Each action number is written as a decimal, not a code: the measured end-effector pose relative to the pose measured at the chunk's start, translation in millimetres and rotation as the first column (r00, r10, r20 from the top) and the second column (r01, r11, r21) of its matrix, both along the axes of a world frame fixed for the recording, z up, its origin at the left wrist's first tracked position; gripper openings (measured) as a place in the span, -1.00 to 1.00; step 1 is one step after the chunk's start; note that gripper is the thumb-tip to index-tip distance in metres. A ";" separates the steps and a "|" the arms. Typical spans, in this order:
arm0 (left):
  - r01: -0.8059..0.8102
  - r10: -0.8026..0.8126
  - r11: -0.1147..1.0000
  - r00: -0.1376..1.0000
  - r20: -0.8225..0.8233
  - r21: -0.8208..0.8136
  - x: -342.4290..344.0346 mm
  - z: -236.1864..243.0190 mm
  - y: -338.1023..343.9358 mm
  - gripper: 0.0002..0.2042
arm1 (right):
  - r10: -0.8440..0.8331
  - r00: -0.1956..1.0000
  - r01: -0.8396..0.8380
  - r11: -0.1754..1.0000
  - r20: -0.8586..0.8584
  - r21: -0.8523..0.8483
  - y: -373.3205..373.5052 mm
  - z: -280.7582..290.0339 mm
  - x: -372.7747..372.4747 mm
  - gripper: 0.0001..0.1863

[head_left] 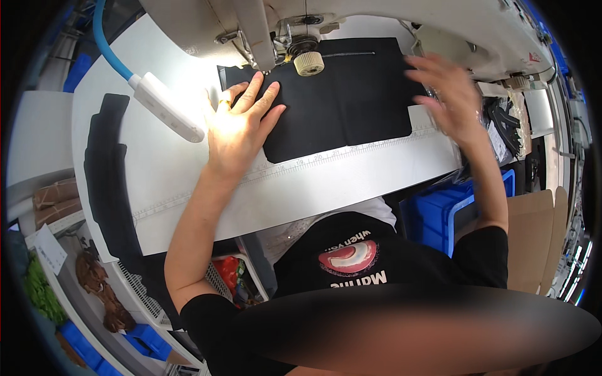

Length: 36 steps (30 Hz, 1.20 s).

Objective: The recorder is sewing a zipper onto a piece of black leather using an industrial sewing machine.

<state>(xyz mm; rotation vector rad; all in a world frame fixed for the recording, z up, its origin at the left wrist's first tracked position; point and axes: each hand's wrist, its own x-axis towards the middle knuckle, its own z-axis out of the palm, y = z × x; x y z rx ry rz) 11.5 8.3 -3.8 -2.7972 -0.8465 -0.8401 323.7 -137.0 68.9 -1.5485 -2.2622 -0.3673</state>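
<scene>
A black fabric panel point(313, 119) lies on the white sewing table, with a strip like a zipper point(348, 54) along its far part. My left hand point(238, 125) rests with spread fingers on the panel's left side, fingertips close to the needle area of the sewing machine point(266, 47). A ring is on one finger. At the panel's right edge, my right hand point(448, 94) is raised with fingers stretched apart, blurred by motion. Nothing shows in its grip, and whether it touches the cloth I cannot tell.
A lit white lamp point(166, 106) on a blue hose leans in from the left. Stacked black fabric pieces point(106, 169) hang over the table's left edge. A printed ruler point(301, 161) crosses the table. A blue bin point(433, 216) and a cardboard box point(530, 232) stand at right.
</scene>
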 end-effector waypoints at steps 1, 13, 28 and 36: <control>0.005 -0.005 1.000 1.000 0.005 -0.022 -0.8 0.6 -0.9 -0.67 | 0.028 1.000 -0.028 0.998 0.000 -0.062 23.0 -12.0 -19.8 -0.70; 0.195 -0.202 0.957 0.979 -0.007 -0.215 -16.2 25.9 -28.5 -0.58 | -0.354 0.671 -0.411 0.553 -0.651 -0.725 7.5 -3.8 -91.3 -0.60; 0.065 -0.047 0.967 0.996 0.078 -0.247 -23.1 -20.6 -188.8 -0.57 | -0.463 0.823 0.378 0.879 -0.329 -0.291 -86.7 10.2 -43.8 -0.82; 0.071 -0.034 0.960 0.990 0.139 -0.271 -21.1 -15.6 -190.4 -0.64 | -0.379 0.922 0.386 0.911 0.079 -0.143 -13.4 -23.8 -10.9 -0.85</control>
